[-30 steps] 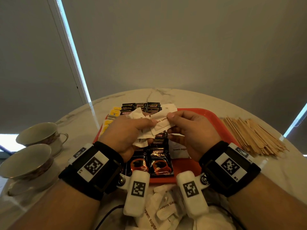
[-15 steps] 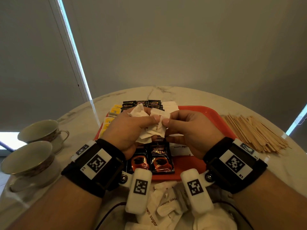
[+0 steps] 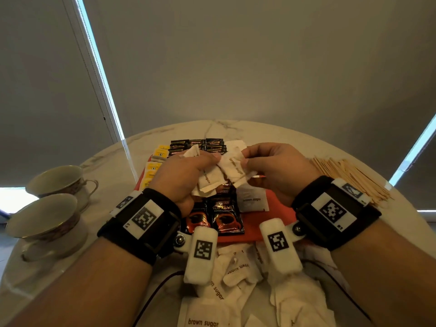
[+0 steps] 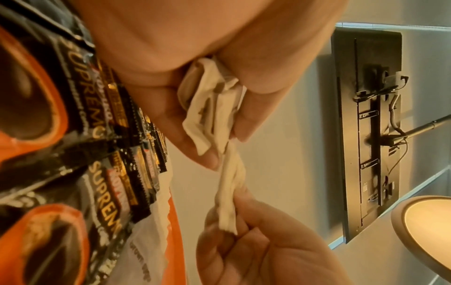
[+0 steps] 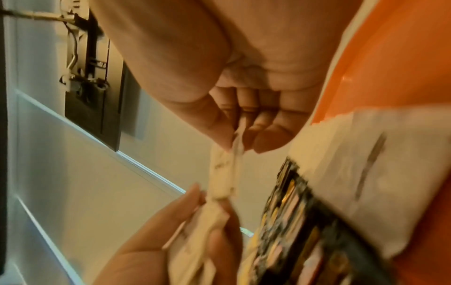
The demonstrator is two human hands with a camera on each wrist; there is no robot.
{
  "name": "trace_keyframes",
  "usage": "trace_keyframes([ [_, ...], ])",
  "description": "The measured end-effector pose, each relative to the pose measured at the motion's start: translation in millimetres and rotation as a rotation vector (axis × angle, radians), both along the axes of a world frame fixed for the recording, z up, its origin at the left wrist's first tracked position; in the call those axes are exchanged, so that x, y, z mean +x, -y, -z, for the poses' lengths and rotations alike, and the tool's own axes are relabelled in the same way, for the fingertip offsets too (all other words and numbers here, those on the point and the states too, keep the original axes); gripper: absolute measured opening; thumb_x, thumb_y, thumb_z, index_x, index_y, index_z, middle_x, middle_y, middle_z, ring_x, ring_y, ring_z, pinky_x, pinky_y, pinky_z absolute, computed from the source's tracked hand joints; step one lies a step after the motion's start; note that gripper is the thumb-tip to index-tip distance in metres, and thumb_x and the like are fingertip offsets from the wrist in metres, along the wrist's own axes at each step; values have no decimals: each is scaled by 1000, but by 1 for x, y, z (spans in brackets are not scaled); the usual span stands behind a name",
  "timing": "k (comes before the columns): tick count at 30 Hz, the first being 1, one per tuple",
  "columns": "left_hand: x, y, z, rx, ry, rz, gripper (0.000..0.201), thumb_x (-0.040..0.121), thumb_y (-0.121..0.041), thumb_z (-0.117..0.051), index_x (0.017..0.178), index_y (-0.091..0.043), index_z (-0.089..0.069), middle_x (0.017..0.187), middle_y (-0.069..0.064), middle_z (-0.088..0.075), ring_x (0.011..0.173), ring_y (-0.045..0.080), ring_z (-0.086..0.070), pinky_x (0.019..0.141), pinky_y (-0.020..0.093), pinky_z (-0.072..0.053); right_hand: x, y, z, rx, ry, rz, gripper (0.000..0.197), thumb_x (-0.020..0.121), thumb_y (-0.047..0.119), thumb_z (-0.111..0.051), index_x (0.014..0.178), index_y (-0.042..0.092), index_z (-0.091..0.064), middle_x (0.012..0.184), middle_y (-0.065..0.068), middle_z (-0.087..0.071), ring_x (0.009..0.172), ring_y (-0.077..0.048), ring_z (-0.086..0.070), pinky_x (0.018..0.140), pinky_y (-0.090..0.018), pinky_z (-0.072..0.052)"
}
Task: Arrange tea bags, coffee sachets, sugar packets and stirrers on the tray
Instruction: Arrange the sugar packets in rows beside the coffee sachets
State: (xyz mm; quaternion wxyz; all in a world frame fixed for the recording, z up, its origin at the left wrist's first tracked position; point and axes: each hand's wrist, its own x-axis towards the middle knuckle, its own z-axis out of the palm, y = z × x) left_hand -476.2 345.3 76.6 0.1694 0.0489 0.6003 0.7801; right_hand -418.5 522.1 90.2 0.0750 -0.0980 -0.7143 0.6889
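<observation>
My left hand (image 3: 191, 171) grips a bunch of white brown-sugar packets (image 3: 207, 181) above the red tray (image 3: 279, 210). My right hand (image 3: 269, 165) pinches one packet (image 3: 232, 165) at the bunch's right side, between thumb and forefinger. The left wrist view shows the bunch (image 4: 209, 108) in curled fingers and the single packet (image 4: 229, 192) stretched towards the right hand. On the tray lie black-and-orange coffee sachets (image 3: 226, 215), dark sachets (image 3: 200, 145) at the far end, yellow tea bags (image 3: 153, 168) at the left and one sugar packet (image 3: 252, 199). Wooden stirrers (image 3: 349, 180) lie on the table right of the tray.
Several loose sugar packets (image 3: 236, 279) lie on the marble table (image 3: 236, 128) between the tray and me. Two teacups (image 3: 56, 182) (image 3: 44, 218) on saucers stand at the left edge. A thin cable runs under my left wrist.
The hands came close together over the tray, then moved slightly apart. The right hand now draws one packet rightwards out of the bunch held by the left.
</observation>
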Motion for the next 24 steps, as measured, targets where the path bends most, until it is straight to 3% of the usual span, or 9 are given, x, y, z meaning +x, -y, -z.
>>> trace_keyframes([
  [3,-3,3,0,-14,-13,-14,11,92,-13,-75,85,-7,-71,78,13,-75,65,23,-74,54,36,-61,3,-14,-1,236,158,14,22,85,-7,-65,81,12,-76,76,-4,-73,76,-18,-67,67,-33,-55],
  [6,-6,5,-1,26,28,-30,9,93,-10,-73,98,-4,-69,75,12,-75,67,23,-75,51,33,-58,9,-20,-3,454,296,-15,23,86,0,-67,75,17,-78,80,-5,-73,77,-19,-61,60,-30,-49],
  [8,-7,6,-1,36,39,-39,11,93,-8,-73,102,-4,-68,77,12,-75,70,24,-76,52,33,-58,12,-19,-6,560,352,-27,19,88,3,-68,80,17,-79,91,-9,-77,78,-20,-60,56,-28,-44],
  [11,-6,5,-1,28,36,-32,5,93,-9,-72,94,-5,-69,78,12,-75,70,24,-76,53,34,-59,12,-16,-7,662,400,-59,15,88,7,-69,87,17,-80,97,-11,-78,79,-21,-58,54,-26,-40],
  [15,-6,6,-1,23,36,-29,6,94,-10,-72,91,-6,-69,75,11,-75,70,23,-75,54,34,-59,9,-13,-8,797,438,-91,14,87,12,-73,88,23,-81,89,-2,-76,75,-15,-60,53,-24,-42],
  [18,-6,6,-2,29,38,-31,8,94,-9,-72,98,-4,-68,76,12,-75,70,23,-75,53,34,-59,7,-10,-7,853,428,-117,12,87,16,-76,94,24,-81,88,5,-75,80,-10,-63,62,-25,-49],
  [21,-4,6,-4,41,38,-32,10,95,-7,-71,103,-2,-66,72,11,-74,65,22,-74,51,32,-59,5,-10,-6,857,412,-130,12,87,16,-76,91,26,-81,94,6,-76,93,-11,-67,84,-32,-58],
  [24,-5,6,-4,39,38,-30,17,95,-7,-71,109,-1,-65,73,11,-74,65,22,-75,51,32,-59,6,-9,-6,852,393,-114,17,87,14,-75,84,29,-80,92,6,-74,93,-14,-68,85,-35,-59],
])
